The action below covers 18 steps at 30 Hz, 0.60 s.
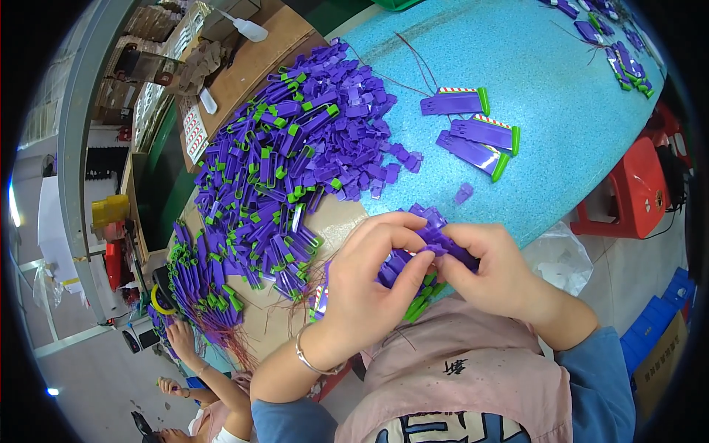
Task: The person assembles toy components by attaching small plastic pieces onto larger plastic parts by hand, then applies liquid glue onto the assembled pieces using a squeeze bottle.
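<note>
My left hand (373,277) and my right hand (496,273) meet over the table's near edge, thumbs and fingertips pinched around a small purple plastic piece (437,242). More purple parts with green ends (421,301) show below and between the hands; how they are held is partly hidden by my fingers. Just beyond, one loose purple piece (464,194) lies on the blue table. Three purple strips (484,134) with green ends and red-and-white striped edges lie farther off, thin dark red wires near them. A large heap of purple and green plastic parts (288,155) spreads to the left.
Wired purple strips (203,277) are bunched at the left, near a co-worker's hand (185,343). More assembled strips (626,63) lie at the far right. A red stool (628,192) and blue crates (653,317) stand right. A white squeeze bottle (251,29) sits at the back left.
</note>
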Each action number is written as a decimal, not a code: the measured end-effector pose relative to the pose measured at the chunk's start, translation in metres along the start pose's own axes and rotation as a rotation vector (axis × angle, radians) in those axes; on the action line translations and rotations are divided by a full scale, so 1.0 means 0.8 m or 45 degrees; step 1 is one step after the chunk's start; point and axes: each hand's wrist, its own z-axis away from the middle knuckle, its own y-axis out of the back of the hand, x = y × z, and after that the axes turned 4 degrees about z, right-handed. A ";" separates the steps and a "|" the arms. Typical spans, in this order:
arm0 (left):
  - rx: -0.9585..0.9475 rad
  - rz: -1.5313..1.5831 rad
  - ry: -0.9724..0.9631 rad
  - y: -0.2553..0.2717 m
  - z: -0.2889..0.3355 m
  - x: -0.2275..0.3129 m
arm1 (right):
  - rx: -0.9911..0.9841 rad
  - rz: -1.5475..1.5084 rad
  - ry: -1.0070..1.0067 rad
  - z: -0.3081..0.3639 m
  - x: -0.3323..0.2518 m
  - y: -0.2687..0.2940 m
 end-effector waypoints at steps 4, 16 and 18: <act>0.079 -0.030 -0.006 -0.010 0.003 -0.004 | 0.098 0.320 0.273 0.000 -0.003 -0.004; -0.074 0.294 0.357 -0.013 0.012 -0.006 | -0.023 0.354 0.113 0.000 0.005 0.003; -0.071 0.214 0.534 -0.008 0.005 0.003 | -0.002 0.361 0.301 -0.012 0.008 0.013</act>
